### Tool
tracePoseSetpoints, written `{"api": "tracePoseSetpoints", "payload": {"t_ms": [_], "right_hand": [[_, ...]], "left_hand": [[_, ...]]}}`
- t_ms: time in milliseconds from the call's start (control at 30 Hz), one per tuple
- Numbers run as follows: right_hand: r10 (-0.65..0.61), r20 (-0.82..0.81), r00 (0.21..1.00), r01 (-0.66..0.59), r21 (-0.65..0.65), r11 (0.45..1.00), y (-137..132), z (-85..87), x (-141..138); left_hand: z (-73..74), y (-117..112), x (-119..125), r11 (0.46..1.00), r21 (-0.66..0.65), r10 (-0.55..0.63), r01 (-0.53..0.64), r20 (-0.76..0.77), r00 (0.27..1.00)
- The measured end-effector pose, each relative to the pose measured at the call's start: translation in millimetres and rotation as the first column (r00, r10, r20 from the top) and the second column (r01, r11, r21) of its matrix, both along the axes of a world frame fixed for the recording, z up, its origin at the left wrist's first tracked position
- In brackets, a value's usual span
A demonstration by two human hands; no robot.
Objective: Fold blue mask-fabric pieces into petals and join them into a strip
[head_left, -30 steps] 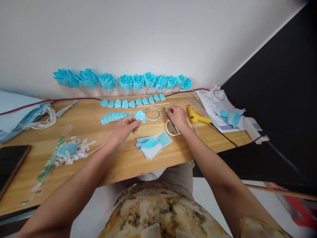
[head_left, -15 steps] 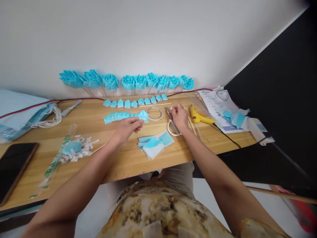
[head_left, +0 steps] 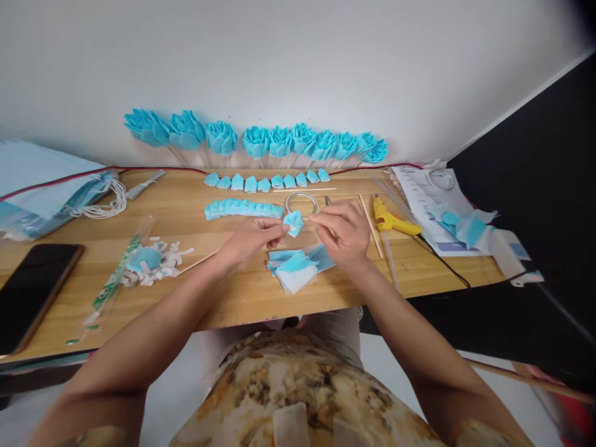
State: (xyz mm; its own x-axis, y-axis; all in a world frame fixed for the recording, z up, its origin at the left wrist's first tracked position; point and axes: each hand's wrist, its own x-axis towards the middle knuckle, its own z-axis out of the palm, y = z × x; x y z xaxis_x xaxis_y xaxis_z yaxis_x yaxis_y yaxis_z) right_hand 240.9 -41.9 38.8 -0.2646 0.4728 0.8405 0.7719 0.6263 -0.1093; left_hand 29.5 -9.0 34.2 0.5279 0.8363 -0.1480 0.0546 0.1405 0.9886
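Observation:
My left hand (head_left: 254, 239) pinches a small folded blue paper petal (head_left: 293, 222) and holds it just above the wooden table (head_left: 233, 298). My right hand (head_left: 342, 233) sits close to the petal's right side, thumb and forefinger pinched together on something too small to make out. A stack of blue and white paper squares (head_left: 295, 268) lies under both hands. Behind them are a tape ring (head_left: 301, 202), a string of overlapping petals (head_left: 242, 208) and a row of single petals (head_left: 265, 182). A scissor tip (head_left: 327, 200) shows beyond my right hand.
Blue paper flowers (head_left: 256, 139) lean on the wall. A yellow glue gun (head_left: 391, 221) and wooden stick (head_left: 370, 217) lie right, by a printed sheet (head_left: 419, 192). On the left are white scraps (head_left: 153, 261), a plastic sleeve (head_left: 112, 285), a phone (head_left: 32, 292) and a bag with cords (head_left: 51, 198).
My right hand left the scissors and came in to the petal. My left hand carried the petal right and nearer to me. The view shifted a little.

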Motion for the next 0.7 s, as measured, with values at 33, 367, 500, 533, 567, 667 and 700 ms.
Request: {"api": "tracePoseSetpoints", "payload": {"t_ms": [33,367,500,533,567,667,700], "right_hand": [[0.003,0.021,1.000,-0.004,0.026,1.000,0.8,-2.6,0.6],[0.031,0.094,0.995,-0.038,0.065,0.997,2.9,-13.9,2.3],[0.057,0.104,0.993,-0.064,0.064,0.996,5.7,-15.5,4.1],[0.071,0.104,0.992,-0.079,0.077,0.994,6.3,-15.6,4.6],[0.080,0.104,0.991,-0.090,0.091,0.992,6.8,-15.5,4.9],[0.082,0.113,0.990,-0.095,0.111,0.989,7.7,-14.9,5.3],[0.081,0.117,0.990,-0.094,0.109,0.990,7.8,-14.7,5.1]], "left_hand": [[0.3,-0.2,0.0,1.000,0.000,-0.012,0.012,-0.007,1.000],[5.0,-0.1,0.1,0.999,-0.010,-0.033,0.033,-0.012,0.999],[6.0,0.1,0.0,0.999,-0.038,-0.029,0.029,0.005,1.000],[6.2,0.1,-0.1,0.999,-0.039,-0.027,0.027,0.009,1.000],[6.2,0.1,-0.2,0.999,-0.039,-0.027,0.027,0.013,1.000],[6.2,0.1,-0.4,0.999,-0.045,-0.029,0.030,0.030,0.999],[6.2,0.2,-0.4,0.998,-0.050,-0.028,0.029,0.037,0.999]]}}
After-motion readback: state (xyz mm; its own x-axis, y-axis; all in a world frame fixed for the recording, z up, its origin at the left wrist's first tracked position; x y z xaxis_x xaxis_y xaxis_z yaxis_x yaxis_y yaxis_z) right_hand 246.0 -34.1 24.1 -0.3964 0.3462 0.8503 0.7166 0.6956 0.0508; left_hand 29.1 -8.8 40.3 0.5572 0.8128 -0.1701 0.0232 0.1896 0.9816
